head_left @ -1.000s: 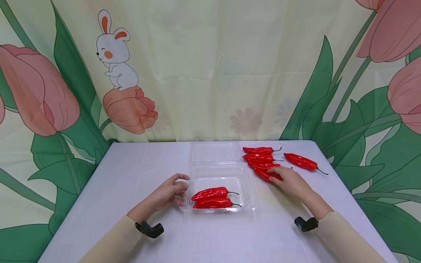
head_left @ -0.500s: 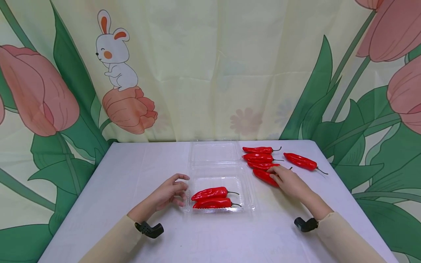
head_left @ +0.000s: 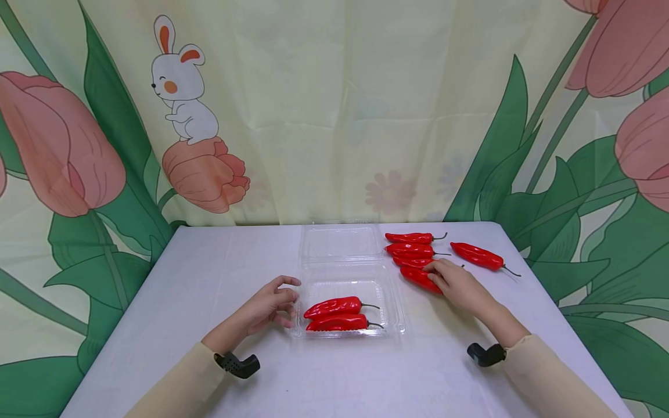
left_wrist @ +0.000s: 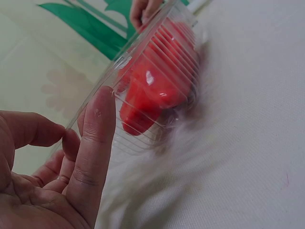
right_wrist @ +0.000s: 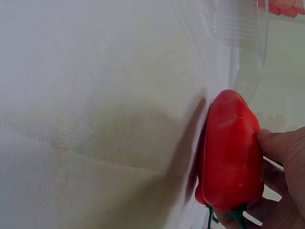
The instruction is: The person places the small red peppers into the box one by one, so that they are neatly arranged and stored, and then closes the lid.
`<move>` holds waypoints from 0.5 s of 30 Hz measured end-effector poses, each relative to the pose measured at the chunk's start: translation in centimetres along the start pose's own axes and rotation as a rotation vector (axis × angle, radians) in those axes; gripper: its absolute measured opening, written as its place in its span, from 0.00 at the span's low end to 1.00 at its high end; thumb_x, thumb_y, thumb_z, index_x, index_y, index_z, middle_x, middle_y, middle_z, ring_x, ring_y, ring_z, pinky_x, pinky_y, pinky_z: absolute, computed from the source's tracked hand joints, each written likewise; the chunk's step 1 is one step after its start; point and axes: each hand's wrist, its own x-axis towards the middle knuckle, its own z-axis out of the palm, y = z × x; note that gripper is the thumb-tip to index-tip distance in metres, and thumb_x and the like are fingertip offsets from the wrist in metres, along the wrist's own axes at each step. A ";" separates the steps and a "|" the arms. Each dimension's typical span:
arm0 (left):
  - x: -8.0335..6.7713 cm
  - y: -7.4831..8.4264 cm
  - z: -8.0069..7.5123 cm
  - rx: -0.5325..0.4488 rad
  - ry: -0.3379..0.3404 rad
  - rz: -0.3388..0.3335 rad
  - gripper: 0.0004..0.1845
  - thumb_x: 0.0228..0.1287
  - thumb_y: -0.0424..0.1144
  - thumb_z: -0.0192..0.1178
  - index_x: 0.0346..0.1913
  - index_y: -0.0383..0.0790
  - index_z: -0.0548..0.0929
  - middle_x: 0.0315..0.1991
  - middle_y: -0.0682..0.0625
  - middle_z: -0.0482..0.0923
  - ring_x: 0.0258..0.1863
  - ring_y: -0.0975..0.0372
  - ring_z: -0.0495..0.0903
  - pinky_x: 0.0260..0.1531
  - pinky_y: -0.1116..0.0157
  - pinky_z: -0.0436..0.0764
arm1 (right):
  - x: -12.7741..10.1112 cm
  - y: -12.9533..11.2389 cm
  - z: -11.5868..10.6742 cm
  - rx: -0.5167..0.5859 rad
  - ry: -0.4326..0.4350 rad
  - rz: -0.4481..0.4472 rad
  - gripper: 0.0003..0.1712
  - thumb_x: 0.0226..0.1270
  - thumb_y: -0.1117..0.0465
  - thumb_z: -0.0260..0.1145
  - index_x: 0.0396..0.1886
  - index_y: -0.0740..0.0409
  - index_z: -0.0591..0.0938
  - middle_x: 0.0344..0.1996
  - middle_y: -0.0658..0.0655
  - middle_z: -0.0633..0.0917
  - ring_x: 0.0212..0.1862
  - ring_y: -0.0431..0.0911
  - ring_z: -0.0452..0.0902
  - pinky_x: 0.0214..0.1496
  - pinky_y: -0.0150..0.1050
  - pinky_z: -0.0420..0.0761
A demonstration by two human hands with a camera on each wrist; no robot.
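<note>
Hanging at the back, a flowered curtain (head_left: 308, 122) rises behind a white table (head_left: 235, 255), where an open clear box (head_left: 345, 287) holds two red peppers (head_left: 331, 308). The left hand (head_left: 269, 305) is at its left edge, fingers loosely spread, contact unclear. The right hand (head_left: 460, 286) pinches a loose pepper (head_left: 418, 279), right of the box. Picking it up seems the step in hand; the next move calls for lifting clear of the neighbour pepper (head_left: 409, 262) behind. Three other peppers (head_left: 410, 251) lie farther off; the box wall could block low leftward travel.
</note>
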 end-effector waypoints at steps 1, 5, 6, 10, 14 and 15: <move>0.0 0.0 0.0 0.000 0.001 0.000 0.25 0.67 0.39 0.56 0.63 0.40 0.62 0.41 0.40 0.75 0.26 0.58 0.80 0.28 0.59 0.85 | 0.0 -0.1 -0.1 0.001 -0.001 0.001 0.16 0.66 0.57 0.64 0.52 0.52 0.78 0.52 0.58 0.79 0.56 0.56 0.74 0.52 0.52 0.81; -0.1 0.1 0.1 0.006 0.005 0.000 0.24 0.68 0.38 0.55 0.63 0.40 0.62 0.41 0.40 0.76 0.26 0.58 0.80 0.28 0.59 0.85 | 0.0 -0.2 -0.3 0.004 -0.001 0.003 0.17 0.65 0.57 0.64 0.53 0.52 0.77 0.51 0.58 0.80 0.55 0.55 0.75 0.51 0.51 0.81; -0.1 0.1 0.1 0.008 0.005 0.001 0.24 0.68 0.38 0.55 0.64 0.40 0.62 0.41 0.40 0.76 0.26 0.58 0.80 0.28 0.60 0.85 | 0.0 -0.3 -0.3 0.004 -0.001 0.002 0.17 0.65 0.57 0.64 0.53 0.52 0.77 0.51 0.58 0.80 0.55 0.56 0.75 0.51 0.51 0.81; -0.1 0.1 0.1 0.011 0.006 0.002 0.24 0.68 0.38 0.54 0.64 0.40 0.62 0.41 0.39 0.76 0.26 0.58 0.80 0.29 0.60 0.85 | 0.0 -0.4 -0.5 -0.003 0.005 -0.003 0.18 0.65 0.57 0.65 0.54 0.52 0.77 0.51 0.58 0.80 0.55 0.56 0.74 0.50 0.51 0.82; 0.0 0.0 0.0 0.016 0.010 -0.001 0.24 0.68 0.38 0.54 0.63 0.41 0.62 0.43 0.38 0.75 0.27 0.58 0.80 0.29 0.59 0.85 | 0.1 -0.6 -0.7 -0.018 0.023 -0.011 0.19 0.64 0.57 0.65 0.54 0.52 0.77 0.51 0.58 0.80 0.55 0.56 0.75 0.50 0.51 0.82; 0.0 0.0 0.0 0.016 0.012 -0.002 0.23 0.68 0.38 0.55 0.63 0.41 0.62 0.43 0.38 0.75 0.27 0.58 0.80 0.29 0.59 0.85 | 0.2 -0.7 -0.8 -0.019 0.027 -0.014 0.19 0.64 0.57 0.66 0.54 0.52 0.77 0.52 0.58 0.80 0.55 0.56 0.75 0.50 0.51 0.82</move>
